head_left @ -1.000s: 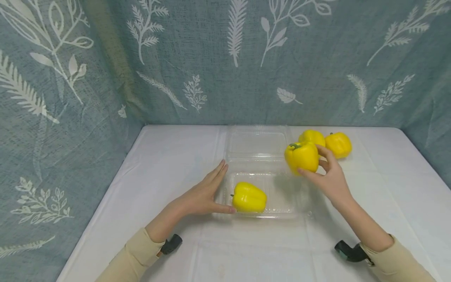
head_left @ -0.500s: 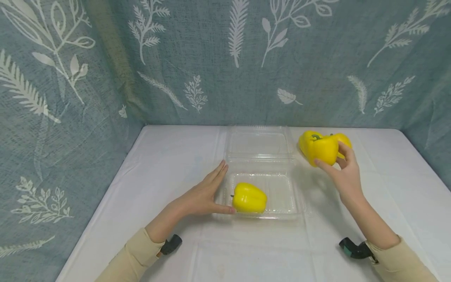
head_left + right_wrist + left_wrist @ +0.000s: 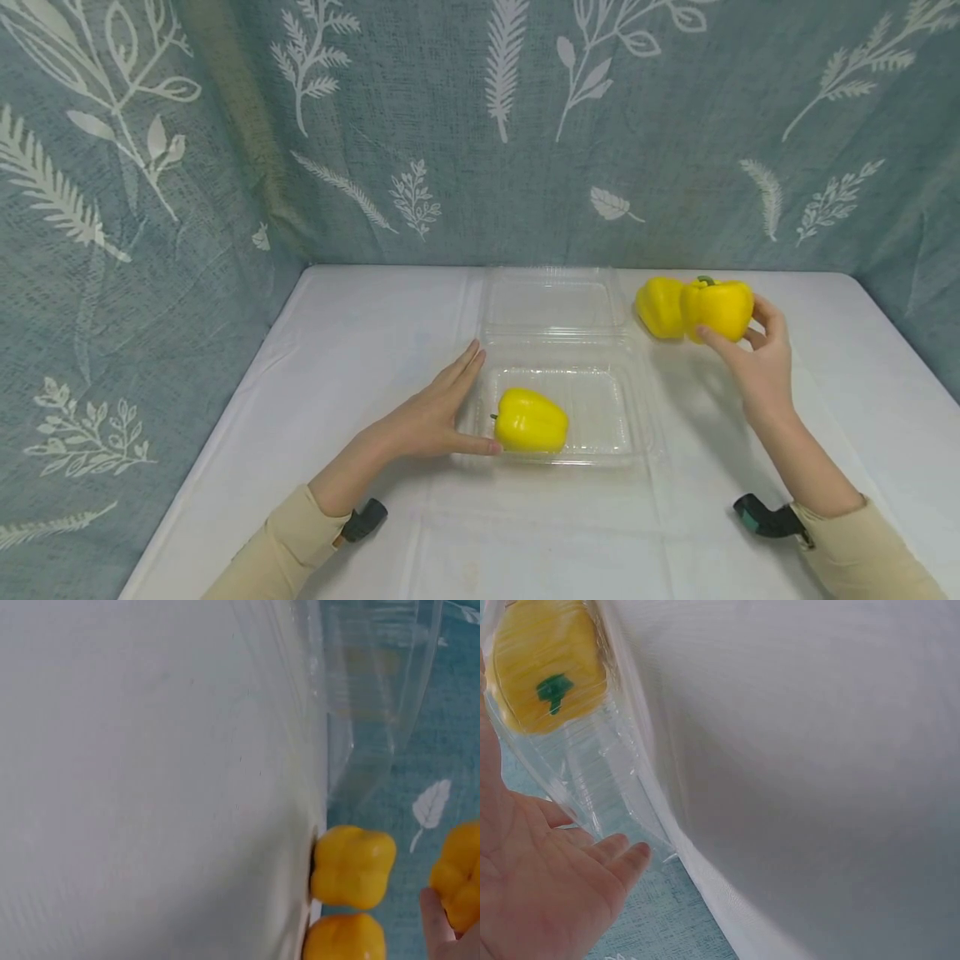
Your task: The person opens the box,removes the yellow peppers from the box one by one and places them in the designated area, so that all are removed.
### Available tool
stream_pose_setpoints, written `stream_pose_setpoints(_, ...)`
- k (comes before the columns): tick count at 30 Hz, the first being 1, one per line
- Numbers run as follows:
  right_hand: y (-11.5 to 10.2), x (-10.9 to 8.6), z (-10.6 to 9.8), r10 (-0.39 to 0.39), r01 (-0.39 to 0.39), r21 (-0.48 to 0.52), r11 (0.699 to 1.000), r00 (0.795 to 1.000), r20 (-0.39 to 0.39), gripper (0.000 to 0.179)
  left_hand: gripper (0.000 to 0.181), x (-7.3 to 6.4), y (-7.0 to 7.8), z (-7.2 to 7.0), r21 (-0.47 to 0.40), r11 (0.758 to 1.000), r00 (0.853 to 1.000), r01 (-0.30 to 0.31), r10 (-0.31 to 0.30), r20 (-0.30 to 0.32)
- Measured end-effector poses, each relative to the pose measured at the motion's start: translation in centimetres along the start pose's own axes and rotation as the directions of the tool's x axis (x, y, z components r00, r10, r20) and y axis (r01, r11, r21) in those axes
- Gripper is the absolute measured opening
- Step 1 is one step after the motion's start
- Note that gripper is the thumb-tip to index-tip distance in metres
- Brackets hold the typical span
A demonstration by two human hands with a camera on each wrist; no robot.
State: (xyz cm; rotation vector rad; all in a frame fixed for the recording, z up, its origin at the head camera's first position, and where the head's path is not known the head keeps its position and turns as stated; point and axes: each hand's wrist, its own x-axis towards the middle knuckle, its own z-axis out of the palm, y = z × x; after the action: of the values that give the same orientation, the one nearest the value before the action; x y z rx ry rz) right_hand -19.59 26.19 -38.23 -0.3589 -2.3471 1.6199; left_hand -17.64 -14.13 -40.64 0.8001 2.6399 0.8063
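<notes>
My right hand [image 3: 763,367] grips a yellow bell pepper [image 3: 716,312], stem up, above the table at the back right. In the right wrist view this held pepper [image 3: 461,874] is apart from two more yellow peppers [image 3: 352,866] on the table. One of those, a bell pepper [image 3: 658,307], shows left of the held one in the head view; the other is hidden behind it. My left hand [image 3: 431,417] rests with straight, spread fingers at the left side of a clear plastic clamshell container [image 3: 600,408]. A yellow pepper [image 3: 530,421] lies on its side in the container's left part.
The container's clear lid [image 3: 551,304] lies folded back toward the table's far edge. A white cloth covers the table [image 3: 525,533]. Behind and to the left hangs a blue-green leaf-patterned curtain [image 3: 450,200].
My right hand has carried its pepper from above the container's right side to the right and back, over the table peppers. My left hand and the container have stayed put.
</notes>
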Motion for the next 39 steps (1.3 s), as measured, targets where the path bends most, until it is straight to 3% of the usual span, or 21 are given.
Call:
stream_pose_setpoints(19,1.8,2.7,-2.4,0.102,-0.112,-0.049,0.992,0.979,-0.177,0.078,0.126,-0.1,0.2,-0.1,-0.008,1.0,1.0,-0.003,0.003,-0.005)
stream_pose_setpoints(29,4.1,4.4,-3.8,0.132,-0.16,-0.094,0.983,0.959,-0.25,0.083,0.127,-0.1,0.1,0.0,0.003,1.0,1.0,-0.005,0.005,-0.015)
stream_pose_setpoints(39,3.8,5.8,-5.2,0.226,-0.256,-0.127,0.958,0.951,-0.213,0.083,0.127,0.0,-0.1,0.2,0.01,1.0,1.0,-0.007,0.007,-0.014)
